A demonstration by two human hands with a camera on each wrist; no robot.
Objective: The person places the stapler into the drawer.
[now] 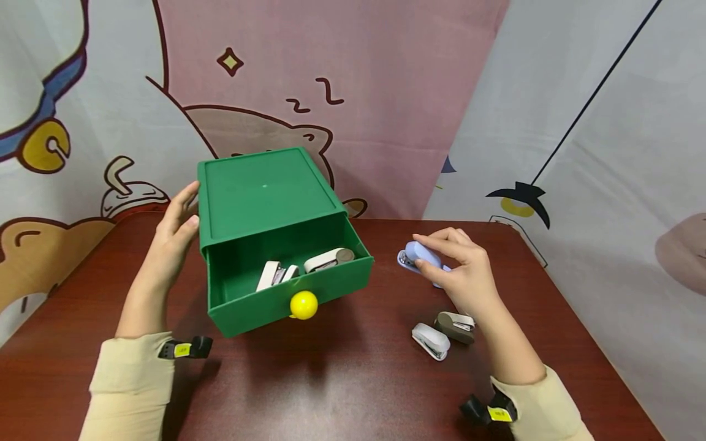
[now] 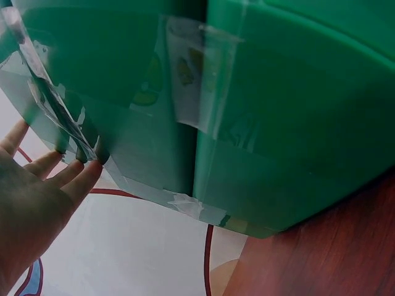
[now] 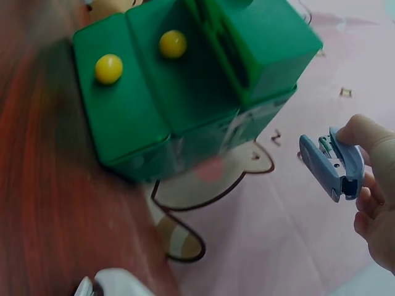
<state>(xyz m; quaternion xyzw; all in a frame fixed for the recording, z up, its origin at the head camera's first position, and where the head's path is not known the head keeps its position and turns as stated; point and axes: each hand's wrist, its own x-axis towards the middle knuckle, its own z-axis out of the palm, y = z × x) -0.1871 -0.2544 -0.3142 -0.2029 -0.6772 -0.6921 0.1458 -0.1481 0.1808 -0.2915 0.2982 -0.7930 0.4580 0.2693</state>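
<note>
My right hand (image 1: 460, 263) pinches a light blue stapler (image 1: 423, 253) between thumb and fingers, to the right of the green drawer cabinet (image 1: 265, 193). In the right wrist view the blue stapler (image 3: 321, 168) shows its two arms spread apart. My left hand (image 1: 175, 236) rests with extended fingers against the cabinet's left side; in the left wrist view the fingertips touch the taped green wall (image 2: 142, 92). The top drawer (image 1: 336, 278) is pulled out. Inside it lie a white stapler (image 1: 269, 274) and a white stapler with a grey-brown end (image 1: 325, 260).
On the reddish-brown table (image 1: 364, 380), a white stapler (image 1: 431, 340) and an olive-grey stapler (image 1: 453, 329) lie below my right hand. A yellow knob (image 1: 303, 305) sticks out from the drawer front. Lower drawers with yellow knobs (image 3: 108, 69) show in the right wrist view. A cartoon-print curtain (image 1: 386, 92) hangs behind.
</note>
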